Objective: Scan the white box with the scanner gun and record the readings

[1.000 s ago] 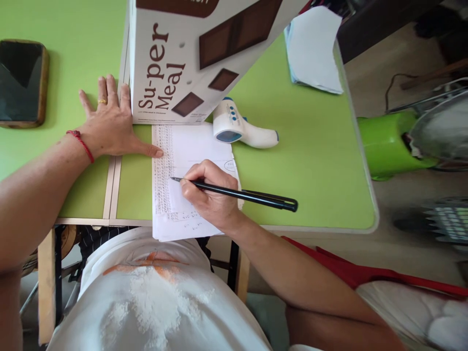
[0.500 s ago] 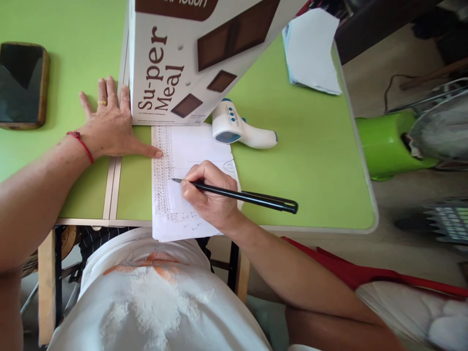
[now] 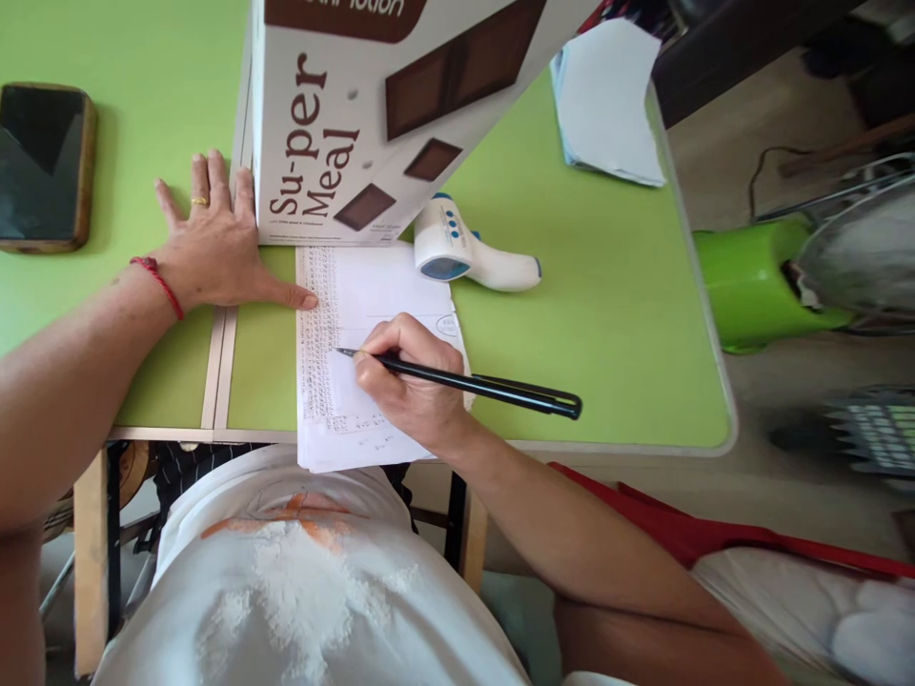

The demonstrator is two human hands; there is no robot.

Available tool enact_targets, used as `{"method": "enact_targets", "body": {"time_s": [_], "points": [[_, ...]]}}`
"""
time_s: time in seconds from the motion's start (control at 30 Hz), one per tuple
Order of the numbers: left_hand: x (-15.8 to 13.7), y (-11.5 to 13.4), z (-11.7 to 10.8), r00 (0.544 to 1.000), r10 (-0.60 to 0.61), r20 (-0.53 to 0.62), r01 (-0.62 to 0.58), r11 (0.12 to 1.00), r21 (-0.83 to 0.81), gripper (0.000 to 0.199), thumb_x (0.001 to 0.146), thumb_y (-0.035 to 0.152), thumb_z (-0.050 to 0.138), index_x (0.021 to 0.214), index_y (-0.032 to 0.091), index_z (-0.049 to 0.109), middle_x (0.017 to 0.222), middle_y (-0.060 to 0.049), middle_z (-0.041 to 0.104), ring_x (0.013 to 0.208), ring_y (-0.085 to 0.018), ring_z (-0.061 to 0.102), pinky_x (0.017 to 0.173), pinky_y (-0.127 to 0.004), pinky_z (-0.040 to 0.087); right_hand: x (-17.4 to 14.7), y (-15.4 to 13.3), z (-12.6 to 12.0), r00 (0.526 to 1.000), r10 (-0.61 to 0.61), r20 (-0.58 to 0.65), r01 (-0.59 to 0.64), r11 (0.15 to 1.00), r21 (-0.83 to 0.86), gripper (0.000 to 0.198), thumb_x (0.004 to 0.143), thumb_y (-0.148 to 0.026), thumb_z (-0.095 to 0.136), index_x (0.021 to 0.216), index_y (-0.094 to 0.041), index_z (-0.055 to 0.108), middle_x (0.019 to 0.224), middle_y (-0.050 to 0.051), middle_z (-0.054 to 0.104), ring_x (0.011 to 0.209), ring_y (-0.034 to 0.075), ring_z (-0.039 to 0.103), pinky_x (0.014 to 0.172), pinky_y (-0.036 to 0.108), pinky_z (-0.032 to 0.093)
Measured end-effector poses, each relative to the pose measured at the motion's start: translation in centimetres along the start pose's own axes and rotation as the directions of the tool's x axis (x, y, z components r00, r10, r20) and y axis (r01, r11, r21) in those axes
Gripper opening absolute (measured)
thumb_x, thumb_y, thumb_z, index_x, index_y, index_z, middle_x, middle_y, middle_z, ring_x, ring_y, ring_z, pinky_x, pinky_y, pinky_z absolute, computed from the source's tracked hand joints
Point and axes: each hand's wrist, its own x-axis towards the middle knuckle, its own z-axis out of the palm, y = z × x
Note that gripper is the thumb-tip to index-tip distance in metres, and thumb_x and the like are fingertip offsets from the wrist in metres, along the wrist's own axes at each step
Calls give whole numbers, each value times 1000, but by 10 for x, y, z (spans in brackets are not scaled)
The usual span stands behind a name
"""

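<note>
My right hand (image 3: 415,386) grips a black pen (image 3: 493,386), its tip down at the written rows on a white sheet of paper (image 3: 386,286). Dense small handwriting fills the sheet's left side, and a few loose marks stand near its bottom edge. Spread flat on the table, my left hand (image 3: 218,243) has its thumb on the paper's left edge. Its fingers reach up beside a white box (image 3: 307,114) printed "Su-per Meal", which stands at the top of the paper. A white infrared thermometer (image 3: 472,250) lies at the paper's upper right.
A smartphone (image 3: 44,167) in a brown case lies at the far left of the green table (image 3: 607,353). Folded papers (image 3: 607,100) rest near the right edge. Beyond that edge stand a green bin (image 3: 750,286) and, lower down, a keyboard-like object (image 3: 879,433).
Hardly anything differs. My right hand and the pen stay at the same spot on the paper, and my left hand is still. The view has shifted very slightly.
</note>
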Motion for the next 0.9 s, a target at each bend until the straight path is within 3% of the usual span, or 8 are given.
{"method": "enact_targets", "body": {"time_s": [0.27,0.4,0.57,0.77,0.9], "points": [[3,-13,4,994,81,-73,-92,981,-171,148,40,81,87,161,20,30,164,-7,34,152,-47,-24,121,-68,-19,0,0,-1,999,33,-31,-33,999,9,20,85,-23,59,70,-24,45,55,-8,49,46,8,42,44,22,38],[6,-21,6,987,114,-114,-135,971,-196,141,42,79,87,158,20,36,164,-4,34,153,-46,-20,122,-65,-20,2,-1,0,999,22,-42,-21,999,26,20,84,-20,59,69,-23,46,54,-9,48,46,7,42,44,20,37],[6,-22,7,985,135,-112,-156,965,-213,137,41,80,87,155,20,41,162,-7,37,153,-46,-22,123,-69,-10,2,-1,0,999,19,-35,-18,999,30,21,83,-18,60,69,-23,45,55,-9,46,46,6,41,45,19,38],[5,-20,6,987,121,-110,-142,969,-203,138,39,77,90,156,22,40,162,-7,38,153,-47,-21,123,-69,-13,1,0,-1,999,22,-33,-22,1000,8,21,84,-20,59,69,-24,45,54,-9,47,46,7,41,44,21,37],[5,-20,5,988,117,-97,-132,978,-164,143,38,77,90,159,24,35,164,-5,34,153,-48,-21,120,-69,-22,2,0,0,999,19,-50,-17,999,40,21,83,-18,59,69,-23,44,54,-9,47,45,6,40,44,20,36]]}}
